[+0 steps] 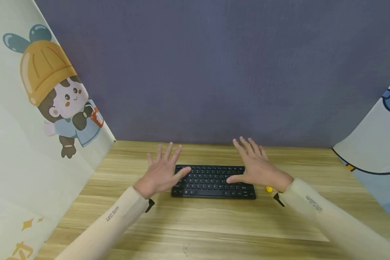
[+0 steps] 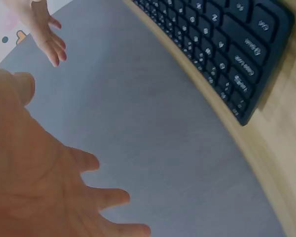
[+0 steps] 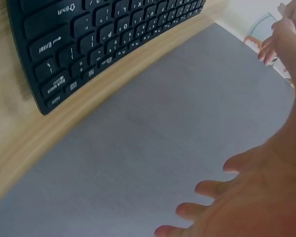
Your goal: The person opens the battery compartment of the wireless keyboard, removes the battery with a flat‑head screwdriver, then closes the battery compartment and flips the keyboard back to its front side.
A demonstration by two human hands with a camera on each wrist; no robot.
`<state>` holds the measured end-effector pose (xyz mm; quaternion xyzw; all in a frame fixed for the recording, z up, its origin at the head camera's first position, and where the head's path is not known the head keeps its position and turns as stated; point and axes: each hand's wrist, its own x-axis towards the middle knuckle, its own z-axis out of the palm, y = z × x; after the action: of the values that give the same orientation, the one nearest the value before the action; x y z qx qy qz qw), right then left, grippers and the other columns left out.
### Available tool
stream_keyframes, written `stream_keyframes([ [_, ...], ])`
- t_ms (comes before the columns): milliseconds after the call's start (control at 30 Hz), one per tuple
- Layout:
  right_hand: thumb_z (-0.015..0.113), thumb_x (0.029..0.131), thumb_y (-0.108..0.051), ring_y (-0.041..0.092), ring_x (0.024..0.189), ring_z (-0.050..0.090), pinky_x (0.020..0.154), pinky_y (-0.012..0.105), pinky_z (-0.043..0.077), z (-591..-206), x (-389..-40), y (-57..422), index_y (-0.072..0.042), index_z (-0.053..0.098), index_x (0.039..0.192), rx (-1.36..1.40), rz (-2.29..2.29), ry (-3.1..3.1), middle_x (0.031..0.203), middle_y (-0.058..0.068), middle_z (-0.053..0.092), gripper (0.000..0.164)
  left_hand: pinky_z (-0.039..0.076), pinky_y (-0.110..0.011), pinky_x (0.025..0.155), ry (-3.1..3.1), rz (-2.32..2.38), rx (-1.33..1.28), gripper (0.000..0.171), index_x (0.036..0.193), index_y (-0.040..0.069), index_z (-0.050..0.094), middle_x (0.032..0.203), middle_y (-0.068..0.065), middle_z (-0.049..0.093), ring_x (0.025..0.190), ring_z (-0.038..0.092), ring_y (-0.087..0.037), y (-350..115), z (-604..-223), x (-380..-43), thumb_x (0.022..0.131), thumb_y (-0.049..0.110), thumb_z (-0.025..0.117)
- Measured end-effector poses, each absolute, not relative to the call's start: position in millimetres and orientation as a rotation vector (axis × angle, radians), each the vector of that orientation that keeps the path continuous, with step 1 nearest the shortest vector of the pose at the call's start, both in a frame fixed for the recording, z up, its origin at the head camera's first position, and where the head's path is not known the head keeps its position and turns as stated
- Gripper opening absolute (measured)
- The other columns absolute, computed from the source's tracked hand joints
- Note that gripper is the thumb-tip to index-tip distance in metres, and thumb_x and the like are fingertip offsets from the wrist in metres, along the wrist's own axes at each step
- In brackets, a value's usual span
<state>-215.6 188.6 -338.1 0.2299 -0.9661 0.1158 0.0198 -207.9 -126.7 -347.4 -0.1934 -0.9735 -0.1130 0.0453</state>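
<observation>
A black keyboard (image 1: 209, 186) with pale lettering lies flat on the wooden table. My left hand (image 1: 159, 174) is spread over its left end, fingers straight and thumb out toward the keys. Over the right end, my right hand (image 1: 258, 169) is likewise spread, its thumb angled inward. Both hands appear raised above the keyboard and hold nothing. Each wrist view also shows the keys from the side, with the left palm (image 2: 44, 182) and the right palm (image 3: 251, 202) apart from them.
A small yellow object (image 1: 269, 189), partly hidden by the right wrist, lies right of the keyboard. Behind the wooden table (image 1: 195, 224) rises a dark grey-blue panel (image 1: 195, 72). A white panel with a cartoon figure (image 1: 69, 97) stands left, another printed panel (image 1: 373, 133) right.
</observation>
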Motion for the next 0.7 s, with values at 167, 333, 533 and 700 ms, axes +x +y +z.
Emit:
stream_keyframes([
  [167, 0.067, 0.066, -0.073, 0.043, 0.139, 0.001, 0.102, 0.067, 0.009, -349, -222, 183, -0.015, 0.002, 0.154, 0.775, 0.455, -2.983, 0.155, 0.018, 0.002, 0.124, 0.012, -0.072, 0.097, -2.957, -0.469, -0.644, 0.081, 0.153, 0.014, 0.014, 0.151, -0.023, 0.020, 0.135, 0.015, -0.049, -130, -358, -214, 0.093, 0.063, 0.037],
  [333, 0.073, 0.065, -0.066, 0.041, 0.138, 0.009, 0.102, 0.065, 0.018, -367, -230, 176, -0.015, 0.005, 0.154, 0.851, 0.594, -3.028, 0.154, 0.017, 0.009, 0.123, 0.018, -0.066, 0.101, -2.999, -0.571, -0.636, 0.077, 0.152, 0.010, 0.017, 0.144, -0.024, 0.031, 0.131, 0.025, -0.046, -134, -376, -221, 0.095, 0.051, 0.048],
  [533, 0.081, 0.068, -0.049, 0.037, 0.139, 0.013, 0.102, 0.058, 0.026, -390, -237, 163, -0.016, 0.011, 0.153, 0.950, 0.729, -3.135, 0.154, 0.015, 0.013, 0.116, 0.023, -0.057, 0.104, -3.091, -0.762, -0.535, 0.075, 0.150, 0.005, 0.021, 0.145, -0.028, 0.028, 0.133, 0.025, -0.046, -136, -396, -224, 0.095, 0.043, 0.053],
  [700, 0.081, 0.063, -0.055, 0.034, 0.139, 0.014, 0.103, 0.055, 0.027, -403, -244, 151, -0.012, 0.015, 0.153, 0.990, 0.611, -3.216, 0.153, 0.014, 0.015, 0.119, 0.025, -0.056, 0.104, -3.127, -0.860, -0.435, 0.077, 0.150, 0.003, 0.020, 0.145, -0.030, 0.027, 0.133, 0.027, -0.044, -135, -407, -225, 0.094, 0.044, 0.053],
])
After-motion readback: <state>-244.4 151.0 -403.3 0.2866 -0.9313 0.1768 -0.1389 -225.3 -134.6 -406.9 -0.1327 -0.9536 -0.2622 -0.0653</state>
